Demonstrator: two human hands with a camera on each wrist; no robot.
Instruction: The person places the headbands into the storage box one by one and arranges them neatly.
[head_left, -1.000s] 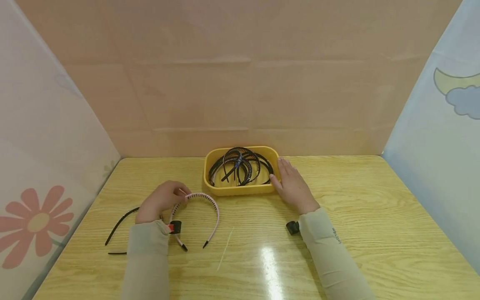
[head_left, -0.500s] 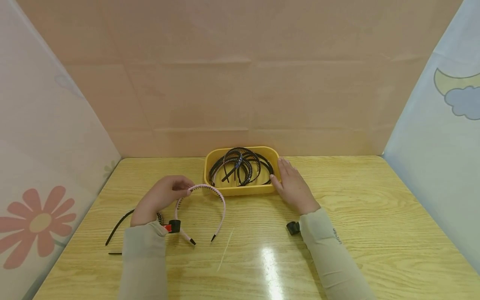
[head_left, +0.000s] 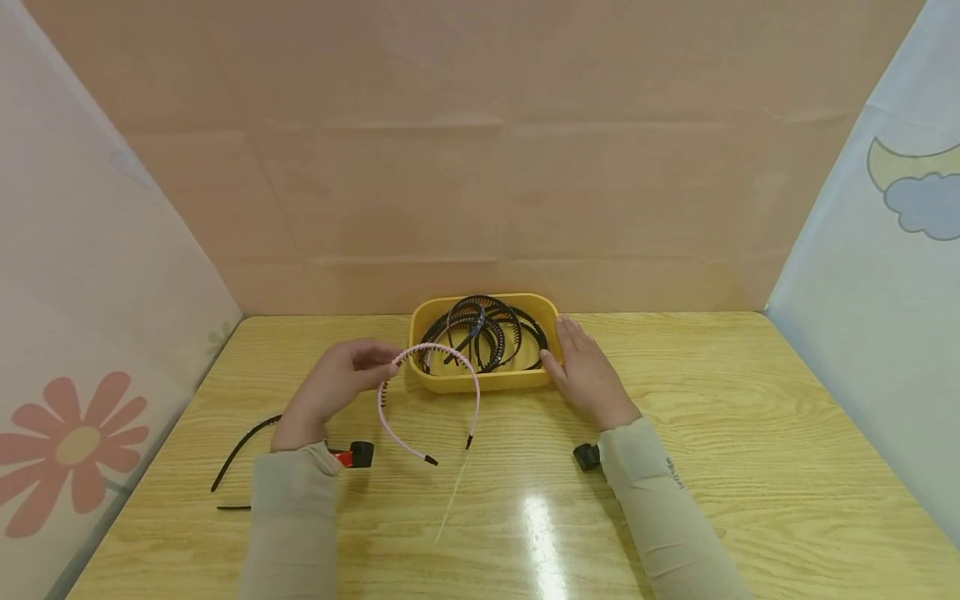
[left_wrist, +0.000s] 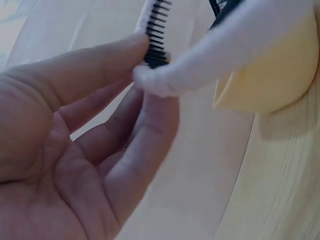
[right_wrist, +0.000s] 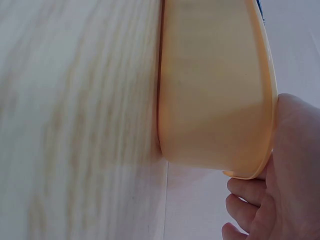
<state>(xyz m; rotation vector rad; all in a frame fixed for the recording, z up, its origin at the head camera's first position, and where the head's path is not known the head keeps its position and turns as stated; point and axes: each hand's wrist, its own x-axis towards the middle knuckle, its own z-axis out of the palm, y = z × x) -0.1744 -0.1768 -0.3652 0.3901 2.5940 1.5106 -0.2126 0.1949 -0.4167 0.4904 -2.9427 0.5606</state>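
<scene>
My left hand point(head_left: 337, 383) pinches a pink wrapped headband point(head_left: 477, 392) near the top of its arc, between thumb and fingers. Its dark-tipped ends point down toward the front, and the top of the arc overlaps the near rim of a yellow bin point(head_left: 487, 382). Black comb teeth point(left_wrist: 157, 30) line the headband's inner side in the left wrist view. Several mostly black headbands lie in the bin, one with a blue sparkly part point(head_left: 478, 322). At the bin's right end, my right hand point(head_left: 592, 379) holds the rim, thumb at the front corner and fingers along the side.
A black headband point(head_left: 242, 442) lies on the wooden table at the left, partly hidden by my left sleeve. The bin stands near the table's back edge, close to the beige backdrop point(head_left: 405, 208). Printed side panels flank the table.
My left hand has moved right and toward the bin with the pink headband, from the table's left part to the near rim. The right hand and bin have stayed in place.
</scene>
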